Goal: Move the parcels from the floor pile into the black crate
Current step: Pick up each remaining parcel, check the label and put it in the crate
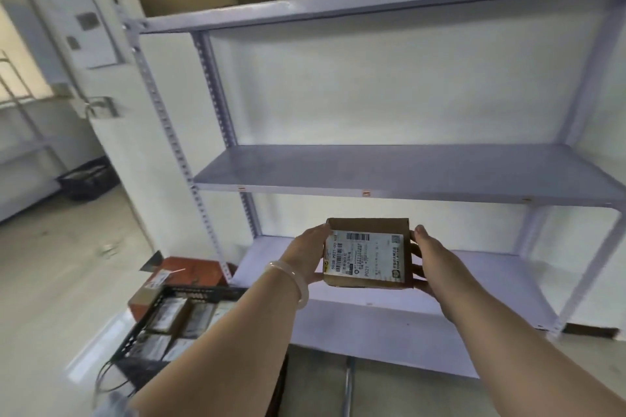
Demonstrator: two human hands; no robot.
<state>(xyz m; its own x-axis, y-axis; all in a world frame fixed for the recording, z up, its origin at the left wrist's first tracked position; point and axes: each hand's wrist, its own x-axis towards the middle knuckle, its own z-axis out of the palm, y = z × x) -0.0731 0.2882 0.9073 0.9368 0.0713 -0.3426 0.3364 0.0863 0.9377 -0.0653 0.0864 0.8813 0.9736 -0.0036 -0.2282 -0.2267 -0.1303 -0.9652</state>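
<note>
You grasp a small brown cardboard parcel with a white barcode label between your left hand and right hand, raised in front of the grey metal shelf rack, above and right of the black crate.

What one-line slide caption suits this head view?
Both hands, left hand and right hand, hold a labelled parcel before grey shelving, black crate below.

A: Where's the head camera looking from?
B: Standing height, close in front of the grey shelf rack, facing it, tilted down.
A: Any second view?
B: None, just this wide one.
</note>
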